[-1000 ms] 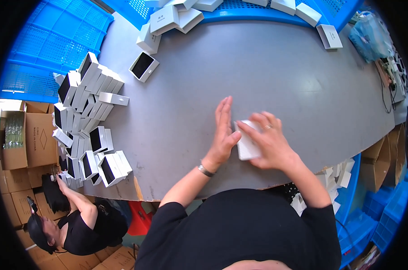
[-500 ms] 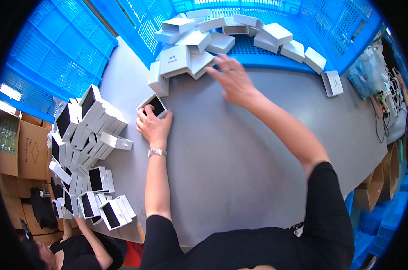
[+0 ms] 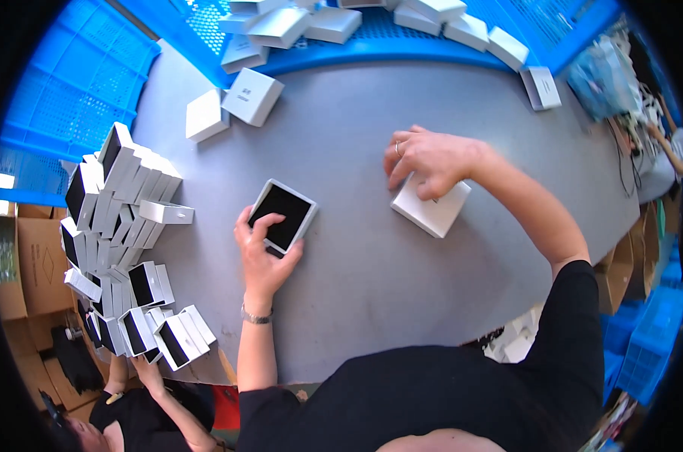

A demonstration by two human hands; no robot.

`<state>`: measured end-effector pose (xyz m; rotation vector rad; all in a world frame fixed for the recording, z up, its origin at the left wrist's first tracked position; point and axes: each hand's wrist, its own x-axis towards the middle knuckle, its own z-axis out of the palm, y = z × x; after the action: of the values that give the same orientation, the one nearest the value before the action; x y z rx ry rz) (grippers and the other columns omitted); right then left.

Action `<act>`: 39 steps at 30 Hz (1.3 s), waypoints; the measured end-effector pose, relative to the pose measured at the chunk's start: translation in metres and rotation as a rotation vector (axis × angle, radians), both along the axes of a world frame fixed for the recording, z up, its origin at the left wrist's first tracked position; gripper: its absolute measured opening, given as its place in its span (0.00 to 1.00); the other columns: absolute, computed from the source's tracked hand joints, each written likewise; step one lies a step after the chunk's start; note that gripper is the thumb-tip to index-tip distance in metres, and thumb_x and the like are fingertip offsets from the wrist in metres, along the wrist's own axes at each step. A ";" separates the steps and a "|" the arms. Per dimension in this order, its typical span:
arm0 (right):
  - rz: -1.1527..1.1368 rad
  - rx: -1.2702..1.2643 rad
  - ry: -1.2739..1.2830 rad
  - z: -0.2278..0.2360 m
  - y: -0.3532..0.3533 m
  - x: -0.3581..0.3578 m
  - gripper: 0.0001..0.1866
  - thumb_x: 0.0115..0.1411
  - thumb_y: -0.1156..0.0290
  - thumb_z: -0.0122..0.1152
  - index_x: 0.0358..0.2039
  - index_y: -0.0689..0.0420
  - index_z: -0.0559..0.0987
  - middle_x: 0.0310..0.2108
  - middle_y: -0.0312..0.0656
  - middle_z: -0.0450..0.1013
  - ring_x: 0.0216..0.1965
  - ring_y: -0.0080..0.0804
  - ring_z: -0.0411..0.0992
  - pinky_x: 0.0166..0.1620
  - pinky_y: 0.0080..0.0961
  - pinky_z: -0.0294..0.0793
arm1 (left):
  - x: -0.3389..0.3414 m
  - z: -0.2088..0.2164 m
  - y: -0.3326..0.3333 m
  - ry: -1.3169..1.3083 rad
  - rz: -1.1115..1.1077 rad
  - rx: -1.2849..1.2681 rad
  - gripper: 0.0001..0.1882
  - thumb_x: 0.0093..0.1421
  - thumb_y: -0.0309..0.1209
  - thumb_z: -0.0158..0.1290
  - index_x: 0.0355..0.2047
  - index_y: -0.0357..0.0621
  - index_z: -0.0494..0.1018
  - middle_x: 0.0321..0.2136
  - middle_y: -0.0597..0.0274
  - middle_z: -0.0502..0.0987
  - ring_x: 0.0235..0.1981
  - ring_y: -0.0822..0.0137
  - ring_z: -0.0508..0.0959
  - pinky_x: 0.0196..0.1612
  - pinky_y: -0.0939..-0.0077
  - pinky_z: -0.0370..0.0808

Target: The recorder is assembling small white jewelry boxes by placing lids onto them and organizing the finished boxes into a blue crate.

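My left hand grips a white box base with a black inner face, its fingers and thumb over the near edge. The base is tilted just above or on the table; I cannot tell which. To its right, my right hand is closed over the far side of a white box lid, fingers curled and partly hidden behind it. Two more white pieces lie beyond my left hand: a plain white box and a box with small dark print, touching or nearly so.
Many white box bases with black faces stand in a pile at the left table edge. White boxes spill from a blue crate at the far side. Another blue crate stands far left. A co-worker reaches toward the pile.
My right hand has come from the heap at the crate toward the middle right, now with a white box lid. My left hand has drawn the box base nearer. The view has shifted.
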<state>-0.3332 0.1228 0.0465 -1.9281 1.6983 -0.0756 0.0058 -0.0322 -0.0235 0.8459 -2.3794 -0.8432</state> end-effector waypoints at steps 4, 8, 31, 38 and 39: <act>-0.349 -0.416 0.305 -0.016 0.071 0.078 0.44 0.42 0.54 0.66 0.64 0.48 0.72 0.65 0.52 0.62 0.67 0.55 0.56 0.65 0.63 0.54 | -0.020 -0.002 0.026 -0.001 -0.195 -0.059 0.28 0.44 0.35 0.70 0.47 0.50 0.75 0.59 0.44 0.65 0.62 0.44 0.64 0.62 0.54 0.66; -0.627 -0.396 0.151 -0.048 0.113 0.127 0.52 0.38 0.62 0.70 0.69 0.47 0.64 0.65 0.54 0.59 0.65 0.60 0.57 0.66 0.58 0.56 | -0.042 -0.002 0.043 0.090 -0.245 0.119 0.33 0.43 0.33 0.70 0.51 0.49 0.71 0.61 0.50 0.65 0.65 0.48 0.63 0.63 0.55 0.67; -0.507 -0.656 -0.172 -0.053 0.117 0.228 0.49 0.32 0.64 0.72 0.63 0.47 0.72 0.61 0.51 0.63 0.62 0.58 0.58 0.63 0.52 0.61 | 0.003 -0.003 0.130 0.302 -0.517 0.490 0.56 0.55 0.53 0.62 0.74 0.43 0.46 0.73 0.46 0.49 0.73 0.46 0.50 0.72 0.51 0.50; -0.419 -0.260 0.048 0.003 0.154 0.204 0.45 0.37 0.58 0.73 0.62 0.43 0.74 0.58 0.50 0.65 0.63 0.54 0.60 0.64 0.56 0.57 | -0.016 0.004 0.109 0.220 -0.453 0.336 0.52 0.56 0.47 0.63 0.74 0.43 0.49 0.72 0.39 0.45 0.74 0.43 0.44 0.72 0.46 0.48; -0.426 -0.138 0.035 0.018 0.175 0.194 0.43 0.39 0.53 0.73 0.60 0.45 0.75 0.57 0.49 0.67 0.62 0.52 0.62 0.64 0.57 0.56 | -0.020 0.003 0.083 0.171 -0.327 0.047 0.49 0.55 0.43 0.63 0.72 0.44 0.53 0.71 0.40 0.48 0.73 0.43 0.46 0.72 0.47 0.49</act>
<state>-0.1392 0.2973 0.0650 -1.6352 2.1504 -0.3281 -0.0146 0.0513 -0.0207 0.3857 -2.3850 -1.0552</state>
